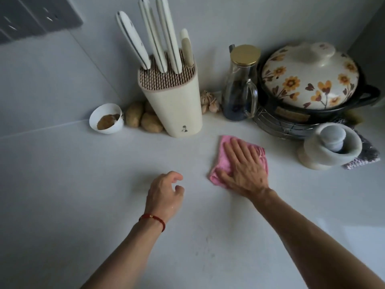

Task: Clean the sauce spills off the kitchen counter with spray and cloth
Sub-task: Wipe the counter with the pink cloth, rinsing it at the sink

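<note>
White counter point(83, 184) fills almost all of the view, and a pale wall stands behind it. Nearest, at about 6 o'clock, some faint dark marks point(206, 247) show on the counter between the two bare arms.

A bit farther, near the middle, the left hand point(164, 192) is over the counter. Its fingers are curled in loosely and it holds nothing. A red string bracelet point(153, 219) goes around that wrist.

At about 3 o'clock from the left hand, the right hand point(242, 170) lies flat with its fingers spread. It presses down on a pink cloth point(224, 161), which lies on the counter right under the palm.

Farther out, at about 2 o'clock, a stone bowl with a grinder in it point(330, 147) sits near the cloth. Behind it a pot with a flower lid point(310, 76) rests on a wire stand point(277, 126).

At 12 o'clock stands a glass jug with a gold lid point(241, 84), with garlic point(210, 102) just beside it. A cream knife block point(173, 101) full of knives stands to the left of the garlic.

At about 11 o'clock, some potatoes point(143, 119) touch the block, and a small white bowl of brown paste point(106, 118) sits just beside them.
</note>
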`<state>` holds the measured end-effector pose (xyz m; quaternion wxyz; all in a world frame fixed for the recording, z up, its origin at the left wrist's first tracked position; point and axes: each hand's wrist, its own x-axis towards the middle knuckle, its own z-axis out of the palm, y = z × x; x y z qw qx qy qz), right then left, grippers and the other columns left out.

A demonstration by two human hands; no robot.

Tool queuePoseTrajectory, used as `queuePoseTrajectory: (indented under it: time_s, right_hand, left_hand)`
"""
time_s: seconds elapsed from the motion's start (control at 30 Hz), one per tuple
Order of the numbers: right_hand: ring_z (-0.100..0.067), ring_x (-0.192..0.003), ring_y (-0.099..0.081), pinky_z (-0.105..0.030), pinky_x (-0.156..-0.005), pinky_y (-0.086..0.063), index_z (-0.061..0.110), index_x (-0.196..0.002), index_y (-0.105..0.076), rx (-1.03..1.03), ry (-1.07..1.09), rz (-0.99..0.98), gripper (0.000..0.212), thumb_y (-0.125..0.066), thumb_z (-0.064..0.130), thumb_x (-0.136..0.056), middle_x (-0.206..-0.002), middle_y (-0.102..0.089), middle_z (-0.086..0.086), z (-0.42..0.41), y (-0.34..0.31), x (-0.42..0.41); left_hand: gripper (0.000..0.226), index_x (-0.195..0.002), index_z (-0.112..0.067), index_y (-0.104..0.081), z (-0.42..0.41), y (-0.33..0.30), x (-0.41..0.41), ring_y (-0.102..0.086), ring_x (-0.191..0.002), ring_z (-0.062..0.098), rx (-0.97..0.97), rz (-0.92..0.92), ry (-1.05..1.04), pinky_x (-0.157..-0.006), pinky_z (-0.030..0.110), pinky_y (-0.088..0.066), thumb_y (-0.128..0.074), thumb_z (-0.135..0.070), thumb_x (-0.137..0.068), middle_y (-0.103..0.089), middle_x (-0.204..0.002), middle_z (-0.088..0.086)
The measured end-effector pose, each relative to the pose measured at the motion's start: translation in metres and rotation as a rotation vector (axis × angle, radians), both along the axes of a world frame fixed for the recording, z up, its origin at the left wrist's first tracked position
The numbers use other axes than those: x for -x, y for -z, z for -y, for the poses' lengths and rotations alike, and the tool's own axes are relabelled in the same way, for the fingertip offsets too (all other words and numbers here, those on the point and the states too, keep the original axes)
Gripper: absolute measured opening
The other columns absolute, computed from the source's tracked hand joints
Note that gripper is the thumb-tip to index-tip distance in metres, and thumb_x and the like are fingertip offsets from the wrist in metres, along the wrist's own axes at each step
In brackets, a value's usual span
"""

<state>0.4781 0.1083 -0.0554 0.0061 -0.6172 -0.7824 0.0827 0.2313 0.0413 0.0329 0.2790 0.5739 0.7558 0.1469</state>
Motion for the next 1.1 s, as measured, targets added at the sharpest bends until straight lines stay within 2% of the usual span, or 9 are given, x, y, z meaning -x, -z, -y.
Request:
queuePoseTrajectory:
  time_s: [0.17,0.27,0.37,0.47,0.57,0.7,0.83,1.0,1.1]
  right_hand:
    - [-0.037,-0.16,-0.005,-0.055,-0.129,-0.003,0.014,-0.166,-0.005,0.055,0.149,-0.026,0.101,-0.009,0.08,-0.09,-0.174,-0.007,-0.014,-0.042,-0.007,0.088]
    - [-0.033,-0.16,0.011,-0.054,-0.129,0.005,0.019,-0.166,0.007,0.102,-0.026,-0.066,0.089,-0.012,0.074,-0.098,-0.174,0.012,-0.01,-0.006,-0.005,0.132]
    - [-0.027,-0.161,0.009,-0.05,-0.13,0.005,0.025,-0.167,0.003,0.055,-0.255,-0.103,0.082,-0.018,0.072,-0.102,-0.173,0.01,-0.003,0.03,-0.002,0.12]
    - [-0.024,-0.161,0.006,-0.048,-0.13,0.005,0.024,-0.167,-0.003,0.004,-0.053,-0.099,0.089,-0.026,0.076,-0.098,-0.174,0.002,-0.003,0.043,0.004,0.089]
    - [-0.028,-0.16,0.012,-0.05,-0.128,0.011,0.025,-0.165,0.009,0.053,0.19,-0.068,0.095,-0.019,0.082,-0.094,-0.172,0.014,-0.004,0.038,0.0,0.107]
    - [-0.026,-0.159,0.018,-0.053,-0.128,0.011,0.025,-0.165,0.014,0.099,-0.032,-0.089,0.096,-0.011,0.084,-0.092,-0.171,0.021,-0.001,0.0,-0.009,0.202]
    - [-0.029,-0.16,0.012,-0.055,-0.128,0.007,0.02,-0.167,0.006,0.106,-0.051,-0.081,0.101,0.01,0.079,-0.084,-0.174,0.01,-0.006,-0.029,-0.015,0.28]
    - [-0.023,-0.161,-0.005,-0.052,-0.13,-0.007,0.027,-0.166,-0.017,-0.015,-0.403,-0.103,0.071,-0.014,0.063,-0.105,-0.174,-0.012,0.0,0.015,0.0,0.223]
    - [-0.024,-0.162,-0.003,-0.054,-0.129,-0.009,0.029,-0.167,-0.012,-0.04,-0.148,-0.04,0.08,-0.009,0.073,-0.1,-0.175,-0.007,0.0,0.02,0.003,0.161]
  left_hand:
    - [0.026,-0.109,-0.028,-0.068,0.022,-0.008,0.036,-0.056,-0.106,0.016,0.038,-0.063,-0.029,-0.092,0.029,-0.048,-0.059,-0.016,-0.087,-0.064,-0.109,-0.007]
    - [0.03,-0.113,-0.024,-0.069,0.027,-0.008,0.062,-0.058,-0.113,0.02,0.056,-0.113,-0.044,-0.097,0.032,-0.047,-0.06,-0.015,-0.087,-0.067,-0.117,-0.003]
    - [0.039,-0.125,-0.022,-0.065,0.015,-0.006,0.087,-0.054,-0.124,0.021,0.071,-0.137,-0.006,-0.104,0.03,-0.042,-0.06,-0.016,-0.087,-0.062,-0.132,-0.002]
    - [0.045,-0.132,-0.023,-0.062,-0.003,-0.006,0.113,-0.049,-0.133,0.018,0.02,-0.104,0.053,-0.109,0.027,-0.037,-0.063,-0.018,-0.087,-0.057,-0.141,-0.005]
    - [0.053,-0.143,-0.032,-0.053,-0.011,-0.005,0.135,-0.026,-0.149,0.01,-0.002,0.052,0.167,-0.119,0.024,-0.022,-0.065,-0.028,-0.091,-0.038,-0.157,-0.011]
    - [0.076,-0.155,-0.042,-0.026,-0.007,0.003,0.158,0.006,-0.154,0.004,0.034,0.081,0.336,-0.126,0.043,-0.01,-0.048,-0.06,-0.085,-0.009,-0.167,-0.016]
    - [0.077,-0.155,-0.043,-0.024,-0.005,0.003,0.181,0.005,-0.154,0.003,-0.023,0.065,0.344,-0.126,0.042,-0.014,-0.047,-0.056,-0.083,-0.012,-0.167,-0.015]
    - [0.068,-0.152,-0.033,-0.038,0.003,0.005,0.192,-0.007,-0.153,0.001,-0.097,0.097,0.293,-0.123,0.027,-0.016,-0.056,-0.048,-0.089,-0.023,-0.163,-0.016]
    - [0.061,-0.151,-0.03,-0.042,0.008,0.008,0.184,-0.019,-0.15,0.004,-0.12,0.095,0.275,-0.12,0.022,-0.019,-0.062,-0.035,-0.094,-0.035,-0.159,-0.013]
